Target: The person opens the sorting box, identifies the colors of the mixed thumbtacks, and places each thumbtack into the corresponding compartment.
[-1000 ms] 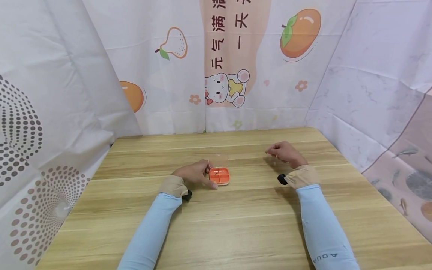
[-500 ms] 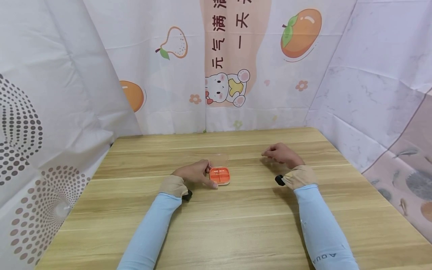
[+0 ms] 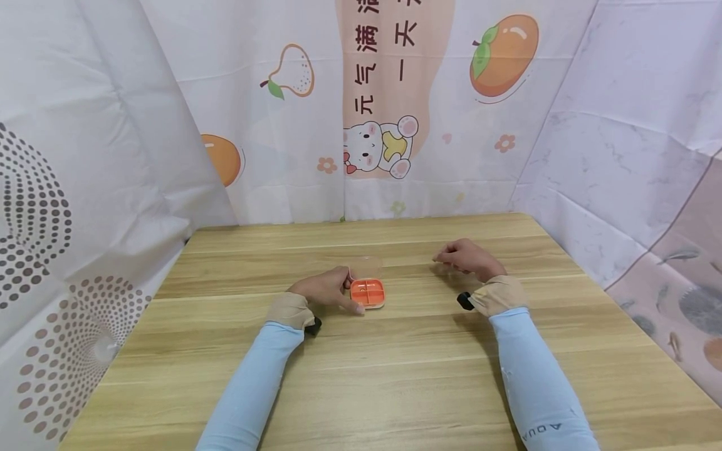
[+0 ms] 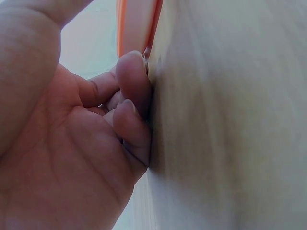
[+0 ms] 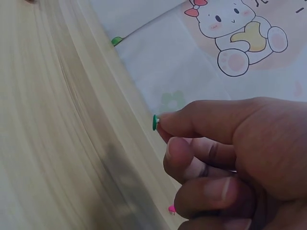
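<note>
A small orange pill box [image 3: 375, 300] with four-way dividers lies on the table, its clear lid [image 3: 366, 268] folded back. Something tiny sits in its far left compartment. My left hand [image 3: 324, 289] holds the box at its left side, thumb at the front corner and curled fingers by the hinge. In the left wrist view, the fingertips [image 4: 132, 79] rest on the wood beside the orange wall. To the right, above the table, my right hand [image 3: 470, 258] pinches a green-headed thumbtack [image 5: 155, 122] between thumb and forefinger. A pink tack-like piece [image 5: 171, 209] shows beside the lower fingers; whether they hold it is unclear.
The wooden table [image 3: 361, 388] reaches back to a printed curtain [image 3: 293, 138]. More curtains [image 3: 609, 138] hang along both sides. A black wrist camera [image 3: 465, 300] sticks out from the right cuff, and another [image 3: 313, 326] from the left one.
My right hand has drifted a little to the left, toward the pill box. The left hand and the box have stayed in place.
</note>
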`<control>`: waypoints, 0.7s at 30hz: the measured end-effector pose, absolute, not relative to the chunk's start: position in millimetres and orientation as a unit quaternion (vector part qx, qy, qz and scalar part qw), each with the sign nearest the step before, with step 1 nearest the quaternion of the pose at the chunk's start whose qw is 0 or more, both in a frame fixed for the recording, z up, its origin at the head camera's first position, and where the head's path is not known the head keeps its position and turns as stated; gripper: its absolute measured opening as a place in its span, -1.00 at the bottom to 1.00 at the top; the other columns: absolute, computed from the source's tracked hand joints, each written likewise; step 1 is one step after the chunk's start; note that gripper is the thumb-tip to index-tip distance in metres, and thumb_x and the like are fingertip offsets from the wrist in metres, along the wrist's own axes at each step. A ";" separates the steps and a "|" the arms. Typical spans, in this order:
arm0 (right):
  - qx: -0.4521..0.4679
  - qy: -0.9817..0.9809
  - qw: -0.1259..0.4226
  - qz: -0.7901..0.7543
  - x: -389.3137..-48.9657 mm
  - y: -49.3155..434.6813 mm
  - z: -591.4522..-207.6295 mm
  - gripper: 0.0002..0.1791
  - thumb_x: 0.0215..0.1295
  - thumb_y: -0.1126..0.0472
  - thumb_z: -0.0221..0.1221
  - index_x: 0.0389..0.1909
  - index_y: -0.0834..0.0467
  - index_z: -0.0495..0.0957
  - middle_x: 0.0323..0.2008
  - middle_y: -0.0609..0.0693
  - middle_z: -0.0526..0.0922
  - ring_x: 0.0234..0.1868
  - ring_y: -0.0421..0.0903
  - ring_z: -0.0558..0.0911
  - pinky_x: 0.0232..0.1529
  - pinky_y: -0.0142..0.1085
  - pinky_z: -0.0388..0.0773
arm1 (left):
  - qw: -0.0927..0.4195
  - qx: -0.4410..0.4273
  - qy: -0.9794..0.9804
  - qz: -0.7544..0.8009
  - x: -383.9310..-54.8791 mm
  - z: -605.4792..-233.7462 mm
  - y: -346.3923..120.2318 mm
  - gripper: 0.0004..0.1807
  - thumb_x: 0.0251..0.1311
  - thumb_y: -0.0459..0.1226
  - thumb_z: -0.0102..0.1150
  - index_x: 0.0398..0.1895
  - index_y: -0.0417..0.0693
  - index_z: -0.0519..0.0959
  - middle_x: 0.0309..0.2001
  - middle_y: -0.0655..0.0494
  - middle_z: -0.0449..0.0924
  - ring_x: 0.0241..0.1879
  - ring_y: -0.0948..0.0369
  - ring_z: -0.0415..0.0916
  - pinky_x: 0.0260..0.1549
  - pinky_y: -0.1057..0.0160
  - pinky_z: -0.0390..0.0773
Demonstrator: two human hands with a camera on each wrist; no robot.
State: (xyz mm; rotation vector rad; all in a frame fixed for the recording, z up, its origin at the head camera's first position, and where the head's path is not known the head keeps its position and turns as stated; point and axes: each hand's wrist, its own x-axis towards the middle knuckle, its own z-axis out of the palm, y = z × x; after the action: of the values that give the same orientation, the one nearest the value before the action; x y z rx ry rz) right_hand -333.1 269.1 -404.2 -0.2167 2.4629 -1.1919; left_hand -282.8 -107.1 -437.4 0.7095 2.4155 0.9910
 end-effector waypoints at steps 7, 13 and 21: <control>-0.085 0.880 0.201 -0.423 -332.4 261.7 -404.7 -0.67 0.53 0.07 0.13 0.06 0.23 0.62 -0.34 0.09 0.60 -0.64 -0.21 0.22 -0.53 -0.30 0.20 | 0.220 0.258 0.865 0.369 -282.3 -437.1 -107.0 -0.29 -0.05 -0.02 0.62 0.06 -0.09 0.41 -0.13 0.08 0.54 -0.18 0.22 0.38 -0.14 0.27 0.45; -0.095 0.883 0.203 -0.414 -331.9 255.7 -404.8 -0.65 0.51 0.02 0.16 0.04 0.23 0.61 -0.35 0.08 0.61 -0.65 -0.22 0.21 -0.54 -0.27 0.21 | 0.218 0.257 0.867 0.367 -282.6 -437.3 -107.2 -0.28 -0.05 -0.01 0.61 0.07 -0.10 0.41 -0.13 0.06 0.51 -0.19 0.21 0.36 -0.15 0.25 0.44; -0.101 0.881 0.204 -0.415 -331.4 247.7 -405.3 -0.68 0.51 0.06 0.16 0.02 0.22 0.64 -0.35 0.08 0.62 -0.62 -0.21 0.26 -0.53 -0.31 0.22 | 0.215 0.254 0.873 0.357 -283.7 -438.5 -107.9 -0.24 -0.06 0.03 0.61 0.08 -0.10 0.40 -0.14 0.06 0.46 -0.17 0.20 0.34 -0.13 0.24 0.43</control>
State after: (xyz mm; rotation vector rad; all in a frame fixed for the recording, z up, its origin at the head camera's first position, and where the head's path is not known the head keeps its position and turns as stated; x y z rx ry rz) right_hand -331.4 247.7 -405.3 -0.2819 2.4571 -1.1583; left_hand -283.7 -107.9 -438.5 0.7039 2.4198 0.9906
